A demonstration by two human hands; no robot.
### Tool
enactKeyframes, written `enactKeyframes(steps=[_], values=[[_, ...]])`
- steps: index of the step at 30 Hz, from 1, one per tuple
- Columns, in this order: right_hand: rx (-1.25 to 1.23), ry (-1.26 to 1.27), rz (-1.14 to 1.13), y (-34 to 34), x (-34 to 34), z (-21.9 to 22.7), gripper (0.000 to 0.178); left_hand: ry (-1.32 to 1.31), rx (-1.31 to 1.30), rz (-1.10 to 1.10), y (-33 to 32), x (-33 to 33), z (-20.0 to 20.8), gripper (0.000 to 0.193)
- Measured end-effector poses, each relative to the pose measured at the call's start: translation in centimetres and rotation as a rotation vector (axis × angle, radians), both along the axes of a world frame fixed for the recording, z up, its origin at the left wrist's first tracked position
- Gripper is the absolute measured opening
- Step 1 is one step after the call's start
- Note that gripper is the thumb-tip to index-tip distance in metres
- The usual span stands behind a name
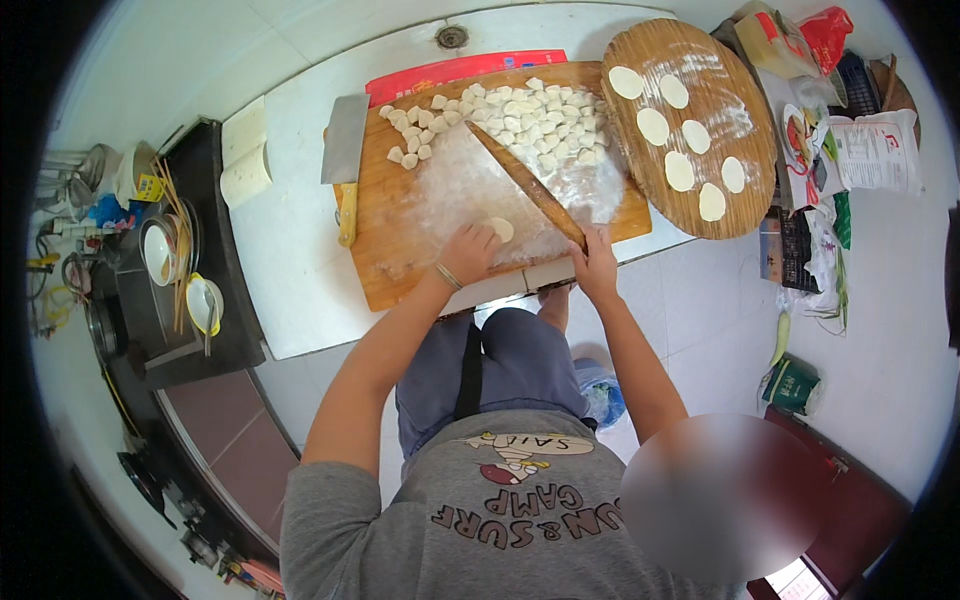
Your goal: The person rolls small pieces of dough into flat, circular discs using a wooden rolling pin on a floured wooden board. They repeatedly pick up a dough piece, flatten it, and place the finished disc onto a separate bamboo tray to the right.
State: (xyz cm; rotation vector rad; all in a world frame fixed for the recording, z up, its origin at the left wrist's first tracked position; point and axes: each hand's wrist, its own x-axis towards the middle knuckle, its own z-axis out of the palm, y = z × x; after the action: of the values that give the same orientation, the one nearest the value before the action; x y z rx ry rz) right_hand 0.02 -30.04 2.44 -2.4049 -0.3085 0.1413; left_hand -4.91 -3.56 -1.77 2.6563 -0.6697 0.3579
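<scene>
At the near edge of a floured wooden board (pixel 385 270), the fingers of my left hand (pixel 470 252) are closed on the edge of a small round dough wrapper (pixel 502 230). My right hand (pixel 597 265) is wrapped around the near end of a long tapered wooden rolling pin (pixel 525 180), which lies slantwise across the board, its far end near the dough pieces. Many small dough pieces (pixel 540 120) are heaped along the board's far side. To the right, a round wooden board (pixel 640 195) holds several flat round wrappers (pixel 680 171).
A cleaver (pixel 345 140) with a wooden handle lies over the board's left edge. A dark stove (pixel 130 350) at the left carries bowls (pixel 158 250) and chopsticks. Bags (pixel 880 150) and a dark basket (pixel 795 238) crowd the right. A red sheet (pixel 465 70) lies behind the board.
</scene>
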Motion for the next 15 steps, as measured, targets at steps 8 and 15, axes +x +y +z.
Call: enactKeyframes(steps=[8, 15], values=[[-0.049, -0.027, 0.028, -1.0, 0.4, -0.2, 0.033, 0.569, -0.290, 0.359, 3.2, 2.5, 3.5, 0.026], [-0.225, -0.090, 0.455, 1.4, 2.6, 0.0, 0.034, 0.061, -0.098, 0.678, 5.1, -3.1, 2.6, 0.055]])
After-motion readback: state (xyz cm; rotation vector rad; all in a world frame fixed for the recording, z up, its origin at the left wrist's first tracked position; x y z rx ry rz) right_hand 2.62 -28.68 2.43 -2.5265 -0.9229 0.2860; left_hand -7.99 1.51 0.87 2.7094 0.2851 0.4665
